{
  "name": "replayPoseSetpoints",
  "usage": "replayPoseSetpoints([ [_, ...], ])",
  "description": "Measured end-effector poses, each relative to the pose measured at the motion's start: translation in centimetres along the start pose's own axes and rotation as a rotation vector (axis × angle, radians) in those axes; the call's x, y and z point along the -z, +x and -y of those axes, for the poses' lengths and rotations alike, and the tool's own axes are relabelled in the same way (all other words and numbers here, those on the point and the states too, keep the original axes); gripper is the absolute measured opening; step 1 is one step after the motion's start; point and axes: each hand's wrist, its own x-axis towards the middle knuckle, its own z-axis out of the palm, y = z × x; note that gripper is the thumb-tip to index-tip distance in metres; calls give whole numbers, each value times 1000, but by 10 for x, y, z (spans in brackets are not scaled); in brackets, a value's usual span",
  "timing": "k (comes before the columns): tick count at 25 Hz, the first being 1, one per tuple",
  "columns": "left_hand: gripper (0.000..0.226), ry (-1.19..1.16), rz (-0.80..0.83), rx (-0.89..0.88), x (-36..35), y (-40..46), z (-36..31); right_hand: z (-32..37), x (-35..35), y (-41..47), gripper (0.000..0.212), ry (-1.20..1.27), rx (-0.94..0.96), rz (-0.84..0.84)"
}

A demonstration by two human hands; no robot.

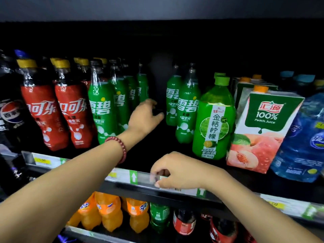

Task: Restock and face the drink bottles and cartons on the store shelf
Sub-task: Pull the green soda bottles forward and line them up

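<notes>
The green Sprite bottles (pixel 102 109) stand upright on the upper shelf (pixel 245 179) in two groups, one row running back on the left and a shorter row (pixel 186 111) to the right, with a dark empty lane between them. The left hand (pixel 144 118) reaches deep into that lane, beside the far bottles of the left row; its fingers are curled around something dark and small, but what it grasps cannot be told in the shadow. A red bead bracelet (pixel 121 148) circles that wrist. The right hand (pixel 177 170) rests at the near edge of the shelf, thumb and fingertips pinching the clear price-tag strip (pixel 138 178) that runs along the front. Left of the Sprite stand red Coca-Cola bottles (pixel 57 113) and, at the far left edge, a Pepsi bottle (pixel 10 113). Right of the Sprite come a green kumquat-lemon drink bottle (pixel 213 118), a peach juice carton (pixel 259 130) and a blue water bottle (pixel 301 139). On the lower shelf sit orange Fanta bottles (pixel 108 211), with a green bottle and red-labelled cola bottles beside them.
</notes>
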Motion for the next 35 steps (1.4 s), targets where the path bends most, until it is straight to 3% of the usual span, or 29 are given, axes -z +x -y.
replayPoseSetpoints([
  [5, 71, -132, 125, 123, -43, 53, -1, -2, -3, 6, 10, 78, 58, 1],
  [11, 56, -366, 172, 202, -72, 95, -10, -8, -5, 9, 9, 90, 65, -24],
  [14, 59, -447, 176, 190, -79, 101, -1, -8, -6, 9, 5, 108, 48, -19],
  [19, 70, -492, 205, 189, -65, 86, 8, -8, -5, 6, 5, 171, 8, -15],
  [24, 53, -573, 325, 50, -8, 37, 20, -5, -5, 6, 8, 199, -3, -10],
  [29, 80, -462, 57, 80, 31, -29, 21, -3, -6, 4, 8, 221, -24, -15],
  [32, 67, -375, -78, 56, 39, -50, 13, -3, -9, 4, 8, 238, -33, -29],
  [35, 62, -433, -146, -8, 49, -70, 9, -4, -9, 2, 7, 258, -64, -39],
])
